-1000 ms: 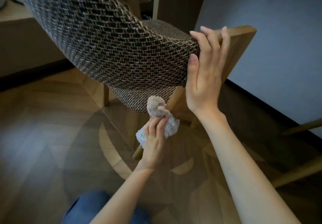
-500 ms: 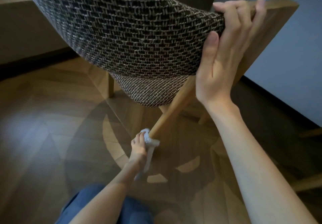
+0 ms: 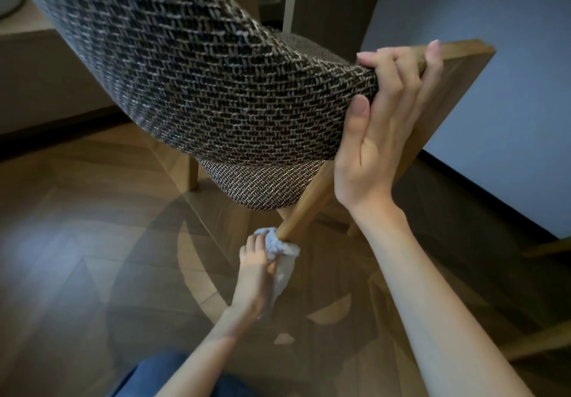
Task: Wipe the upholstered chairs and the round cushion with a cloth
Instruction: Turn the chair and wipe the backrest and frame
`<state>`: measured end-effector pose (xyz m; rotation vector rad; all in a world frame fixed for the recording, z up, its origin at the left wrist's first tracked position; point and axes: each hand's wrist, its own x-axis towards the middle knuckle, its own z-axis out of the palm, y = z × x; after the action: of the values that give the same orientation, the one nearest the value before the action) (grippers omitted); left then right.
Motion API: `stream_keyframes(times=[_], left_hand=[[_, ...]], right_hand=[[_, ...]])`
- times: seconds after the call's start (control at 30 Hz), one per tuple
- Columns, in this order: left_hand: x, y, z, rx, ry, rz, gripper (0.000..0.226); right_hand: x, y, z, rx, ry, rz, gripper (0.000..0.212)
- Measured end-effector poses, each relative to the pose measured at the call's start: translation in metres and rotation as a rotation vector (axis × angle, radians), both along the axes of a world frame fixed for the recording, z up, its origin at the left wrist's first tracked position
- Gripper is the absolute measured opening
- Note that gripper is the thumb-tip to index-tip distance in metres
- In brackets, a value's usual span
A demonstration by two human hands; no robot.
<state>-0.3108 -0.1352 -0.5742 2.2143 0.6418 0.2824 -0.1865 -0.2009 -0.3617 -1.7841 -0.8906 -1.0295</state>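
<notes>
through the head camera i see the chair [image 3: 216, 87] filling the upper left of my view. its dark and pale woven fabric curves down from the back to the rounded seat [image 3: 262, 183] below. my right hand [image 3: 380, 137] grips the chair at the end of the backrest. the fingers curl over the top edge, where the fabric meets a flat wooden panel [image 3: 454, 87], and the thumb presses flat against the fabric on the near side. the right forearm runs up from the lower right corner.

lower down, my left hand [image 3: 255, 270] holds the cloth [image 3: 279, 248], a crumpled white wad. the fingers are curled round it and push it against the lower end of a slanted wooden leg [image 3: 309, 201] that comes down from under the seat. the cloth bunches round the tip of the leg, and a loose tail of it runs down along the hand toward the wrist. i cannot tell whether the tip of that leg touches the floor [image 3: 77, 257], because the cloth covers it.

the floor is wood laid in a herringbone pattern, with pale patches of light on it. a blue-grey wall [image 3: 509, 41] stands behind the wooden panel, and blue jeans [image 3: 148, 375] show at the bottom edge.
</notes>
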Motion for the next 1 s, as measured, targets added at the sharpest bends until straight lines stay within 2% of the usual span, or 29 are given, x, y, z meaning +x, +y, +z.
stream_keyframes(times=[0.13, 0.3, 0.43, 0.6, 0.77, 0.83, 0.9, 1.0], left_hand=[[0.012, -0.011, 0.046, 0.066, -0.229, 0.046, 0.032], [-0.001, -0.02, 0.074, 0.023, -0.445, 0.038, 0.036], [-0.03, -0.013, 0.094, -0.039, -0.508, 0.001, 0.037], [-0.089, 0.009, 0.124, -0.1, -0.552, 0.059, 0.041], [-0.133, 0.03, 0.149, -0.021, -0.579, 0.049, 0.04], [-0.141, 0.04, 0.156, 0.011, -0.588, 0.062, 0.04], [-0.147, 0.05, 0.162, 0.028, -0.591, 0.086, 0.038], [-0.15, 0.062, 0.176, -0.001, -0.581, 0.097, 0.038]], right_hand=[[0.001, 0.0, 0.004, -0.045, 0.031, 0.02, 0.031], [-0.009, -0.01, 0.002, -0.074, 0.045, 0.004, 0.031], [-0.025, -0.019, 0.017, -0.149, 0.136, -0.017, 0.033], [-0.051, -0.027, 0.046, -0.289, 0.282, -0.103, 0.034], [-0.093, 0.015, 0.084, -0.378, 0.28, 0.243, 0.045], [-0.104, 0.037, 0.089, -0.42, 0.238, 0.179, 0.057], [-0.106, 0.048, 0.087, -0.457, 0.186, 0.027, 0.065], [-0.105, 0.051, 0.083, -0.414, 0.165, -0.053, 0.062]])
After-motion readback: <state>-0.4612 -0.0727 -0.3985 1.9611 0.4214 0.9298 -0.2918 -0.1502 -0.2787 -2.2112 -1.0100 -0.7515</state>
